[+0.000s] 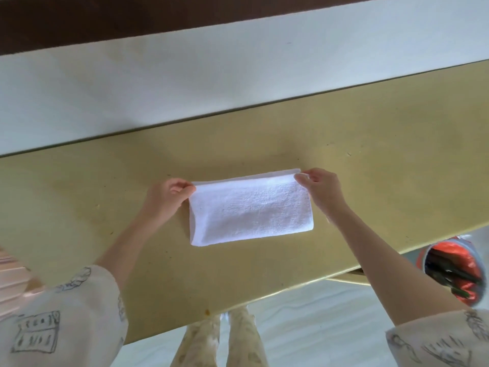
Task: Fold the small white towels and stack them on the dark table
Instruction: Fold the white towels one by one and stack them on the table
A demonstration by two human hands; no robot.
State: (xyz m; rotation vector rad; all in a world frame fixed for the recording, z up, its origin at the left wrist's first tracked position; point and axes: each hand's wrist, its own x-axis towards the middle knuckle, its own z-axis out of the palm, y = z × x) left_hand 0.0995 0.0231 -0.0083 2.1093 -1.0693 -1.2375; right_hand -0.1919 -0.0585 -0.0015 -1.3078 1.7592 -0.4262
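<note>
A small white towel [251,209] lies folded in half on the yellowish table [370,154], its fold along the near edge and its open edges on the far side. My left hand [168,197] pinches the towel's far left corner. At the far right corner my right hand [321,189] pinches the doubled edges, which are lifted slightly off the table. No other towel or stack is in view.
A white wall [185,83] runs along the table's far edge, with a dark brown band [105,19] above it. A bin with an orange-red liner [455,271] stands on the floor at the right, below the table's near edge. My legs [219,340] show below the edge.
</note>
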